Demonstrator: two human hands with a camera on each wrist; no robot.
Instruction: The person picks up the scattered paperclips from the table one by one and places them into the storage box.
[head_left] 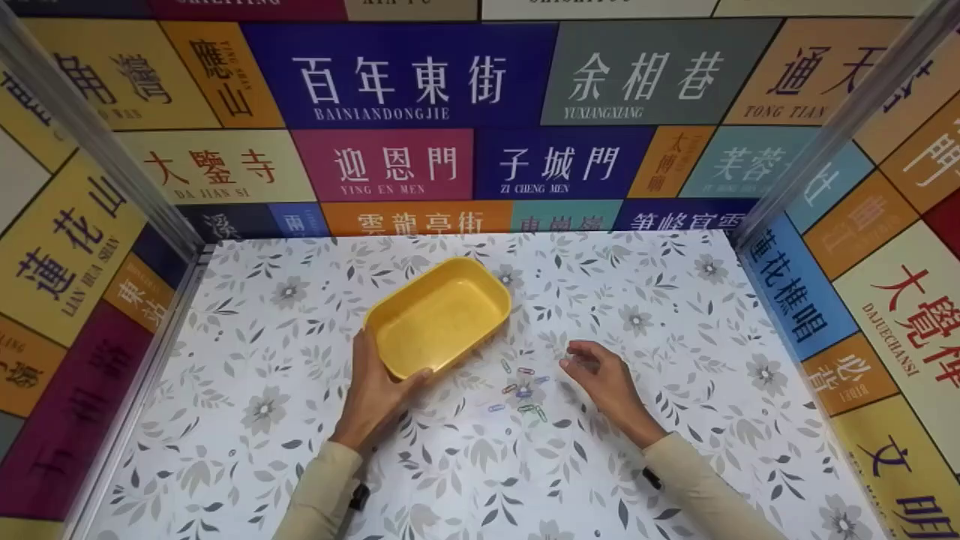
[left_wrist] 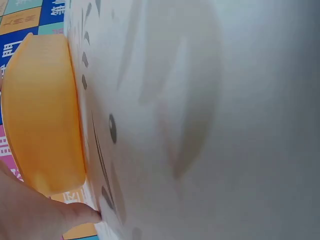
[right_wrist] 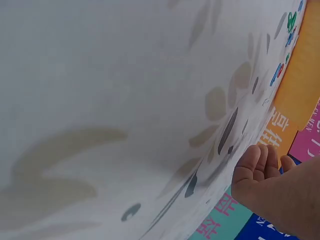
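A yellow rectangular plastic box sits tilted in angle on the patterned tabletop, its inside facing up and bare. My left hand holds the box round its near left corner, fingers along the left wall and thumb by the front wall. In the left wrist view the thumb lies low beside the box, close to the tabletop. Several coloured paper clips lie scattered right of the box. To their right is my right hand, fingers loosely bent and holding nothing; the right wrist view shows the same hand near the surface.
The white tabletop has a grey leaf and flower print. Panels with coloured blocks of lettering stand along the back and both sides. Clear upright strips mark the corners.
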